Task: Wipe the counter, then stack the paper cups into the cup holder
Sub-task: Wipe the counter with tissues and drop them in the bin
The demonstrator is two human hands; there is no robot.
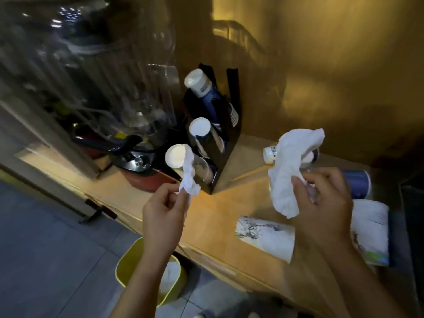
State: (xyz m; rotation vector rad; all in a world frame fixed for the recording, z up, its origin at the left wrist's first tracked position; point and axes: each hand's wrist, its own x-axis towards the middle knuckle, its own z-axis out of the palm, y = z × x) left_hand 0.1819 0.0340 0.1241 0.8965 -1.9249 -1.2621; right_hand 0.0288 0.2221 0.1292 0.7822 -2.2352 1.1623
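While the left hand [164,208] pinches a small crumpled tissue [188,180] above the counter's [220,210] front edge, the right hand [321,198] grips the white cloth [290,171] over its middle. Bare counter lies straight below the cloth, so the right hand probably wipes. Loose cups [266,237] lie on their sides toward the right end; the holder [220,157] stands at the back.

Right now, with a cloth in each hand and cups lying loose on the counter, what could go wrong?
1. The cup lying on its side sits close to the counter edge; a wiping sweep could roll it off, perhaps into the yellow bin below.
2. Both the left hand and right hand are full, so neither can catch it.
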